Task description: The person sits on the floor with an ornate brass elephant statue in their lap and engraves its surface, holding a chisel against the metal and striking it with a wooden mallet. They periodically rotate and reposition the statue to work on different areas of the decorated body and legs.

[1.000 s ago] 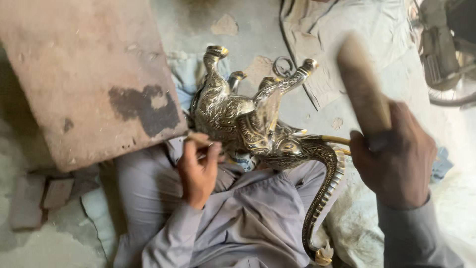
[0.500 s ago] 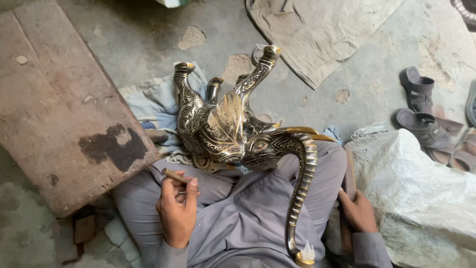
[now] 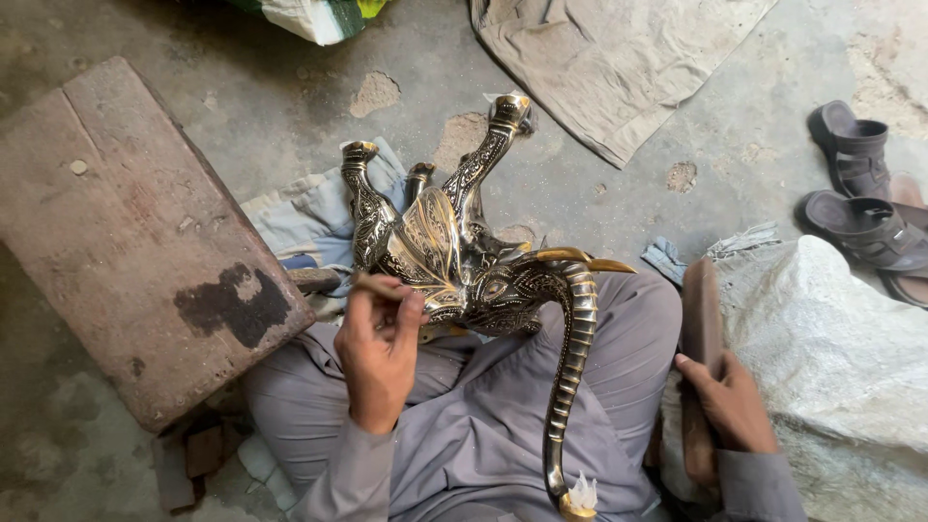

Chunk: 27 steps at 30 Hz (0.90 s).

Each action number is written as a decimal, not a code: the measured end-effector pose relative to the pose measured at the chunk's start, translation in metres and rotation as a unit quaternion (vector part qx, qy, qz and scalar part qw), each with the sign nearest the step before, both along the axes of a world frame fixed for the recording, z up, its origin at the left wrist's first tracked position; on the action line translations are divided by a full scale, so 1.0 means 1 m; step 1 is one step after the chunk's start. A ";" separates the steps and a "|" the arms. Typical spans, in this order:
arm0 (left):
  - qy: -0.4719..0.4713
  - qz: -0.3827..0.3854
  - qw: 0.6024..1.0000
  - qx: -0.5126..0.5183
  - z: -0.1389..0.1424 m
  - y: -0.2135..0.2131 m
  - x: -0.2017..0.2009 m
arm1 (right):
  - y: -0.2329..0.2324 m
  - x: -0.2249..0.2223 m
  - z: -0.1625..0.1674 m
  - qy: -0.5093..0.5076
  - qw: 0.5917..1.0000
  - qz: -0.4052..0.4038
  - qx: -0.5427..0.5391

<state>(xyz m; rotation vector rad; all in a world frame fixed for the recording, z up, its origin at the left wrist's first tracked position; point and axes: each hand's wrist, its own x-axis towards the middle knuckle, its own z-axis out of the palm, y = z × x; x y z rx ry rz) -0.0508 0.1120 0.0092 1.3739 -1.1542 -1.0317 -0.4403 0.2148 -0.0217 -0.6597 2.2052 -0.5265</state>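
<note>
Counting from my remote seat, I see one brass elephant figure [image 3: 454,261] lying upside down across my lap, legs up, trunk curving toward my knees. One slim metal tool [image 3: 379,286] is pinched in my left hand [image 3: 379,353], its tip against the figure's body. My right hand [image 3: 727,401] grips one wooden mallet [image 3: 700,319] resting beside my thigh. Two sandals [image 3: 865,208] lie far right. One wooden block [image 3: 126,242] borders my left; bare concrete floor [image 3: 677,135] opens ahead.
</note>
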 end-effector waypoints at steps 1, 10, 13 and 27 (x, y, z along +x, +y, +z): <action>-0.014 -0.008 1.000 -0.012 0.000 -0.007 -0.005 | -0.004 0.002 0.013 0.035 0.999 0.027 -0.013; -0.233 -0.068 0.957 -0.159 -0.023 -0.047 -0.028 | -0.055 0.072 0.125 0.206 0.924 0.207 -0.245; -0.240 -0.072 0.954 -0.167 -0.026 -0.048 -0.028 | -0.085 0.102 0.153 0.406 0.807 0.332 -0.273; -0.246 -0.087 0.951 -0.163 -0.028 -0.044 -0.030 | -0.139 0.142 0.178 0.509 0.667 0.510 -0.190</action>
